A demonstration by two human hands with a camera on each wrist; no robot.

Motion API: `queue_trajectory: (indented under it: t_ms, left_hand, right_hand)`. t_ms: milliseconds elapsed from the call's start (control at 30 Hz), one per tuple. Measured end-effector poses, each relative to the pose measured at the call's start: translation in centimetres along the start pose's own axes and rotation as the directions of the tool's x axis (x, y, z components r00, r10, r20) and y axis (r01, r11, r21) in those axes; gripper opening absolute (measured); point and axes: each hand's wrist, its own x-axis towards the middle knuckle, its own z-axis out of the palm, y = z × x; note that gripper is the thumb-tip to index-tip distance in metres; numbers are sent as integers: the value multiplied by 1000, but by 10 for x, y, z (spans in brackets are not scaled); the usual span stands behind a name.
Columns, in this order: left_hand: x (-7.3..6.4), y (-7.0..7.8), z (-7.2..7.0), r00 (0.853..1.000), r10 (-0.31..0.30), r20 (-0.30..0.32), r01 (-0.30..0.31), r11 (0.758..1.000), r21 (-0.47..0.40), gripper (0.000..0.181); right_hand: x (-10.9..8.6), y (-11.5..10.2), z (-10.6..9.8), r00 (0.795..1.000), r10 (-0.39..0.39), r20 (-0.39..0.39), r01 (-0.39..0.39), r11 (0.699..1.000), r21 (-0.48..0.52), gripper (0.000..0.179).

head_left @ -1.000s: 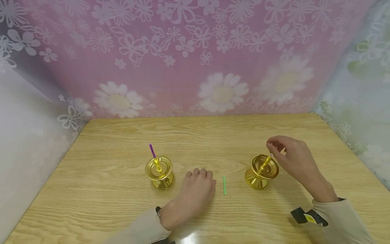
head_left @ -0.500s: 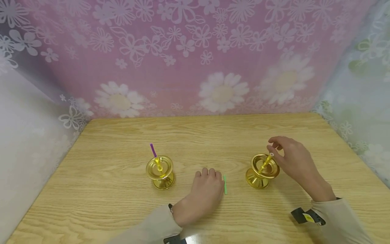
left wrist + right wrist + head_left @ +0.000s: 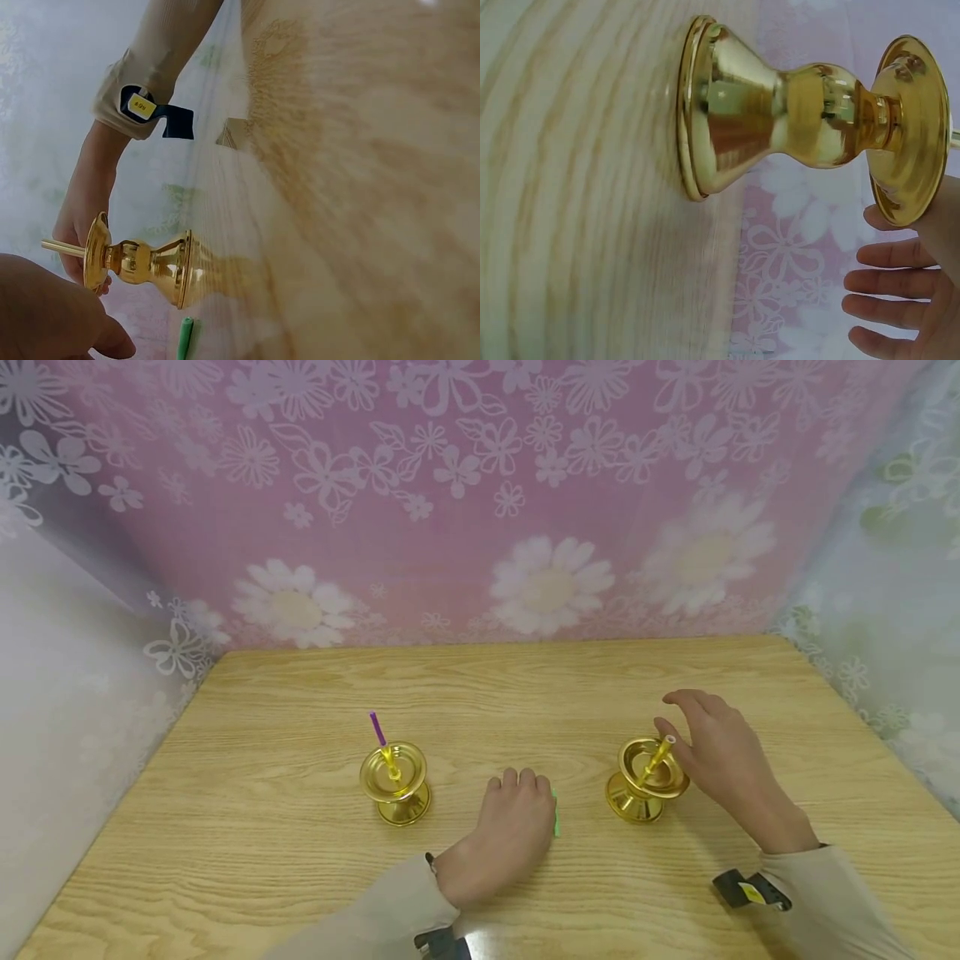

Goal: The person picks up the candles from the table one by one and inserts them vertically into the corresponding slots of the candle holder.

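Note:
My left hand is low over the table beside a thin green stick, whose middle it partly covers in the head view. In the left wrist view, the green stick lies on the wood, apart from my thumb. My right hand is spread at the far right of a gold candle holder, thumb close to its hollow upright tube. Seen from the right wrist, the fingers are straight and hold nothing, behind the holder's dish.
A second gold candle holder stands at the left, a purple stick set in its tube and tilted slightly left. The wooden table ends at a pink flowered backdrop, with pale cloth at both sides.
My left hand has moved right, up to the green stick, and now covers part of it. My right hand's thumb and fingers have spread apart beside the right holder, which has stayed in place.

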Motion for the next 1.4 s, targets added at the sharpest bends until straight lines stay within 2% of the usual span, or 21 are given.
queue_trajectory:
  t_ms: [133, 367, 633, 933, 1067, 1133, 1300, 1400]
  left_hand:
    - [2, 1, 0, 999, -9, 34, 9, 1000, -23, 30]
    - [4, 2, 3, 998, -33, 62, 36, 998, -51, 27]
    - [6, 1, 4, 988, -46, 147, 62, 992, -111, 23]
    - [6, 2, 5, 989, -73, 130, 85, 992, -90, 19]
    - [8, 2, 5, 986, -79, 144, 94, 991, -99, 20]
    - [9, 2, 5, 988, -72, 134, 83, 994, -76, 25]
    - [11, 6, 7, 986, -97, 136, 103, 994, -39, 32]
    - [13, 9, 7, 980, -116, 164, 126, 991, -47, 32]
  right_hand:
    - [1, 2, 1, 999, -42, -12, 42, 999, -28, 38]
    - [0, 6, 1, 993, -34, 112, 45, 994, -97, 54]
    - [-2, 6, -1, 979, -46, 198, 66, 993, -97, 53]
    - [-3, 7, -2, 964, -38, 262, 66, 993, -101, 55]
    - [-2, 7, -2, 964, -39, 262, 67, 993, -99, 54]
    - [-2, 7, -1, 967, -47, 250, 73, 993, -95, 53]
    - [-2, 7, 1, 972, -67, 227, 91, 991, -98, 50]
    - [-3, 7, 2, 971, -70, 227, 95, 991, -99, 50]
